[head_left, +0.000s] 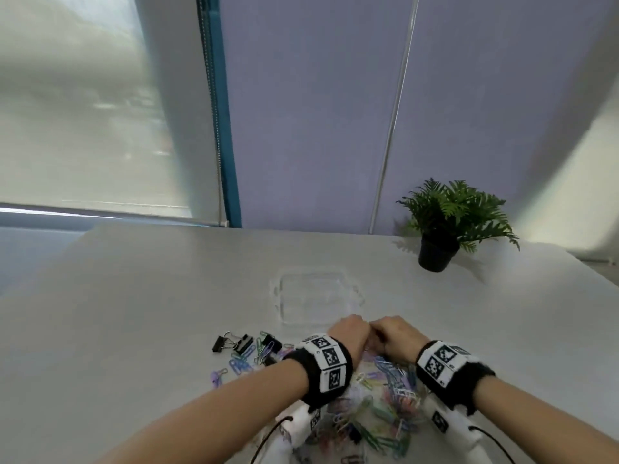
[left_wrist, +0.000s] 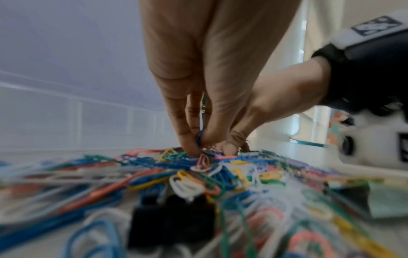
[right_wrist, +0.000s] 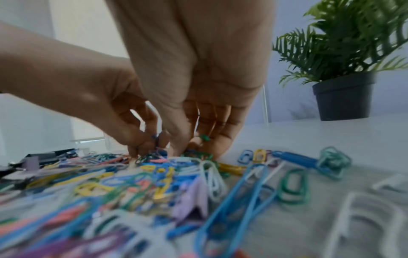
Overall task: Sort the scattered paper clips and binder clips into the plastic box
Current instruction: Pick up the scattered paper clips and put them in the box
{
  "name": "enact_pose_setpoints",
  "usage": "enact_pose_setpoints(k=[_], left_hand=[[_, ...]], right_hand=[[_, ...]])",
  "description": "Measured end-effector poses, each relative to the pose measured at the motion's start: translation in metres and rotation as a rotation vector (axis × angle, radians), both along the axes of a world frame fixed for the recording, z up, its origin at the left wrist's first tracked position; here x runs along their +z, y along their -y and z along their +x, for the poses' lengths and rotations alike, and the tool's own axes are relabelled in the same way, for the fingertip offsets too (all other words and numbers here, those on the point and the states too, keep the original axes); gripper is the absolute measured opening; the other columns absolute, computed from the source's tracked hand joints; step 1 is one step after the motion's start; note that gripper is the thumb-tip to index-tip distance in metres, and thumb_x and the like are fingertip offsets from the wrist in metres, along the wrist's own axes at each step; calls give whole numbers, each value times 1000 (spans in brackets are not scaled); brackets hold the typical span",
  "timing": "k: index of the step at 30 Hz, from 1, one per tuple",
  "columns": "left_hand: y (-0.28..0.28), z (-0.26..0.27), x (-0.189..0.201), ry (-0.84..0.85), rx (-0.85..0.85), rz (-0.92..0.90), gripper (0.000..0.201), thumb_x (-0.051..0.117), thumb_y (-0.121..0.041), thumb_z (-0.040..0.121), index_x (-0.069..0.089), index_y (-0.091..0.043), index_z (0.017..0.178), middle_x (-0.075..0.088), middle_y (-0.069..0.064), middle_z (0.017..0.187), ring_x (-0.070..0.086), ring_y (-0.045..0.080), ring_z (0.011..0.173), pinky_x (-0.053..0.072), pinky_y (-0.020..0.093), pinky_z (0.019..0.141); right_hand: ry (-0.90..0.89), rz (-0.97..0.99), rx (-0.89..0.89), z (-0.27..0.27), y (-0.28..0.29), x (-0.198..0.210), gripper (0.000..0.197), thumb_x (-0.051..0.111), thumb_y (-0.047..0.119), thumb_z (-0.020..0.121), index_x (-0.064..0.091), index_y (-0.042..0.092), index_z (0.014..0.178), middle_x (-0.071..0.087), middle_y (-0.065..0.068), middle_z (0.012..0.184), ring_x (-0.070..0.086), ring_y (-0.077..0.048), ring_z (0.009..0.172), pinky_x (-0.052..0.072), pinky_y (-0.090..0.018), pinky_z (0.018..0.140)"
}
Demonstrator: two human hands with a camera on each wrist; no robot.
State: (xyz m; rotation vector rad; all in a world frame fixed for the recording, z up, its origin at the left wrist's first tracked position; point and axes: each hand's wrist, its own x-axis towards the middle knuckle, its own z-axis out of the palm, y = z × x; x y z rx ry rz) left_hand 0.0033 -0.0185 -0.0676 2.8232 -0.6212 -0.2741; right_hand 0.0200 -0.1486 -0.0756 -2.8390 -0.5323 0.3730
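Head view is showing us the clear plastic box sitting on the white table just beyond our hands, and as far as we can tell it is holding nothing yet, so we are judging the sorting as barely begun. We are reaching both hands into the far edge of the heap of coloured paper clips, which is lying between our forearms and close to us. Our left hand is curling its fingers down into the heap and pinching what looks like a dark blue clip between thumb and fingertip. Our right hand is pressing its fingers together into the same spot, with a green clip caught among them, though we cannot tell how firmly it is gripping. Several black binder clips are lying untouched to the left of the heap, a lilac one is sitting among the paper clips, and a potted fern is standing at the table's far right. Nearly everything is remaining to be moved.
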Motion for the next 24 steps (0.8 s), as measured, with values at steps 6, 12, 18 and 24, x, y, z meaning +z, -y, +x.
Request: enact_pose_setpoints(k=[6,12,18,24], left_hand=[[-42,-4,39,-120,120,-393,18,64,2,77,69,4,94,68,12,78,65,4,62,50,15,62],[-97,1,43,-440,204,-838,18,58,10,83,64,-7,77,64,5,69,66,5,53,57,15,63],[-125,38,48,-320,212,-705,20,59,6,82,65,-12,77,66,2,71,65,11,62,58,21,72],[-129,63,50,-169,208,-451,20,55,6,84,68,-9,84,67,12,83,62,-6,54,55,11,64]], right_hand=[[-33,140,-56,-18,6,29,20,57,-1,74,68,16,75,66,-2,73,57,-8,62,36,-3,50],[-243,679,-168,-13,15,46,13,69,-7,75,64,4,75,61,-2,60,58,-1,46,49,-14,51],[-318,845,-116,41,-11,69,14,65,-13,75,63,0,76,60,-8,58,62,-9,47,53,-17,52],[-204,671,-96,66,-54,48,9,64,-12,77,65,-10,86,58,-5,61,58,-1,41,50,-10,49]])
